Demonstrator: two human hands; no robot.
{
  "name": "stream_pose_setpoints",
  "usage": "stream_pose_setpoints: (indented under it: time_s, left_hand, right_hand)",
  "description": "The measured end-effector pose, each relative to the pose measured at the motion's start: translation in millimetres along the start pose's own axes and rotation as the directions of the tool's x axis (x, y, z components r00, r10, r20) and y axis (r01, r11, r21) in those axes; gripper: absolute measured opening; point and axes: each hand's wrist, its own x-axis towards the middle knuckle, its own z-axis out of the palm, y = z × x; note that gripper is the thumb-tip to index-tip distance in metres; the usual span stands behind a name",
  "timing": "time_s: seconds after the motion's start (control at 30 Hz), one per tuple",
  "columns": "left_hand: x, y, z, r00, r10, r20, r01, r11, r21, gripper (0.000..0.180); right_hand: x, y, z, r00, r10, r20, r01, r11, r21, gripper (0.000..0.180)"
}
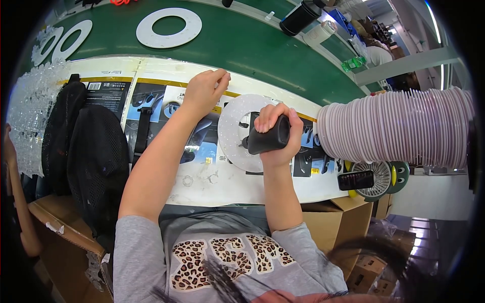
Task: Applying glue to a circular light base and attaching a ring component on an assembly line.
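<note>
While the right hand is clenched around a black tool with its thumb side up, the tool's front end presses against a white perforated disc that lies flat on the printed sheets covering the near edge of the bench. The right forearm rises almost straight from the lower edge, with a grey sleeve pushed up near the elbow. The left hand reaches further forward, just beyond the disc's upper left rim, with its fingertips pinched together; whatever they pinch is too small to make out, so I cannot tell if it holds anything. One disc is under the tool. On the green tabletop beyond lie three flat white rings: one large ring near the top middle and two rings overlapping at the upper left. A long stack of pale pink plates lies on its side at the right, too many and too close to count, its far end cut off by the picture's dark rim. Below it a small fan is partly hidden behind a dark phone. Two black mesh pieces stand at the left, beside a heap of clear plastic bits that blur together. Another person's arm shows at the far left edge, mostly cut off.
</note>
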Motion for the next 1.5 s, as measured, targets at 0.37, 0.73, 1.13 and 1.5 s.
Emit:
stream_pose_setpoints:
  time_s: [0.37, 0.73, 1.13, 1.5]
  left_hand:
    - [-2.0, -1.7, 1.1, 0.999, -0.021, -0.044, 0.019, 0.999, -0.043, 0.022]
    - [0.0, -1.9, 1.2, 0.998, 0.005, -0.069, -0.008, 0.999, -0.045, 0.021]
    - [0.1, -3.5, 2.1, 0.998, 0.006, -0.070, -0.009, 0.999, -0.043, 0.021]
    - [-0.9, -4.6, 1.2, 0.997, -0.002, -0.072, -0.001, 0.999, -0.049, 0.020]
  right_hand:
    - [27.1, -8.0, 12.3, 0.994, -0.104, 0.023, 0.103, 0.995, 0.003, 0.037]
    - [41.3, 13.4, 14.0, 0.999, -0.020, -0.037, 0.018, 0.998, -0.061, 0.040]
    - [42.5, 16.7, 12.9, 0.999, -0.015, -0.051, 0.011, 0.998, -0.062, 0.040]
    - [39.9, 20.6, 29.7, 0.998, -0.040, 0.051, 0.046, 0.993, -0.113, 0.040]
